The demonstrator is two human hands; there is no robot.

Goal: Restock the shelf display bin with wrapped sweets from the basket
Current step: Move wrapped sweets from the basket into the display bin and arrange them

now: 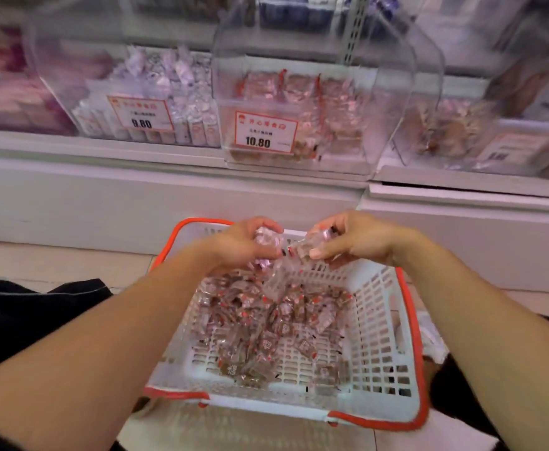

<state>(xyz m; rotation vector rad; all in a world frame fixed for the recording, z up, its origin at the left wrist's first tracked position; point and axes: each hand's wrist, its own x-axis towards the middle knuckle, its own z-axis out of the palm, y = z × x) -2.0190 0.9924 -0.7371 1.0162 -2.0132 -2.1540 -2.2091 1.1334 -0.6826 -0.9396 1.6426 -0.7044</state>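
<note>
**Both hands lifting wrapped sweets above a basket, below a shelf of clear bins**

Seen from a head camera, looking down. Left hand (240, 245) and right hand (351, 237) raised side by side over the far edge of a white plastic basket (380, 336) with a red rim. Each grip curled around a small bunch of wrapped sweets (268, 239), clear wrappers with red print; a few pieces dangling between the two hands. Many more of the same sweets (266, 323) heaped on the basket's slatted bottom, mostly toward its far half; near right corner largely bare.

Basket resting on the floor (55, 265), just in front of the white shelf base (136, 203). Dark clothing (22, 314) at the left edge, beside the left forearm.

Directly above the hands, on the shelf, a clear display bin (299, 125) partly filled with similar red-and-clear packets, price tag (265, 132) reading 10.80 on its front. To its left, a neighbouring bin (156, 92) of pale, silvery packets tagged 9.80. To the right, another bin (455, 131) with brownish contents, blurred. Nothing between the hands and the middle bin's front.
</note>
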